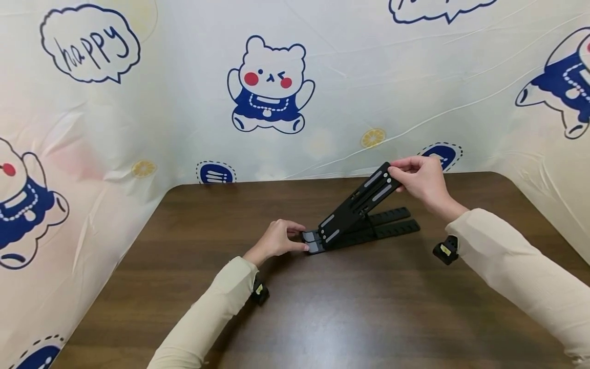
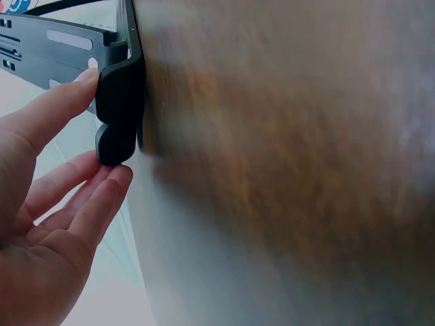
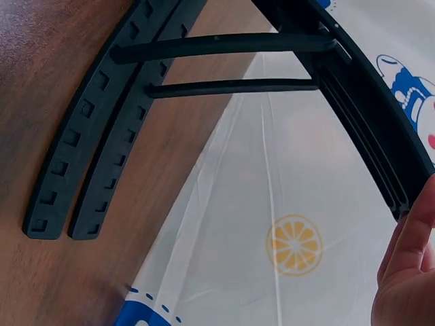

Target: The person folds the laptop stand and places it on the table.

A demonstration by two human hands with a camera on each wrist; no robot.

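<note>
Left of the black folding stand (image 1: 342, 219), on the wooden table (image 1: 322, 312), we have the left hand (image 1: 276, 239) pinching the grey lips (image 1: 315, 247), thumb against fingers. Notched legs (image 1: 400, 225) lie flat to the right; struts (image 3: 224, 47) span up to the raised panel. Seated in notches? We can't tell. Farther right, the right hand (image 1: 420, 177) pinches the panel's top end, fingers nearly together. We'd call this setting the angle; next needs a steady left hold while the struts seat. Printed cloth (image 1: 341, 120) behind.
</note>
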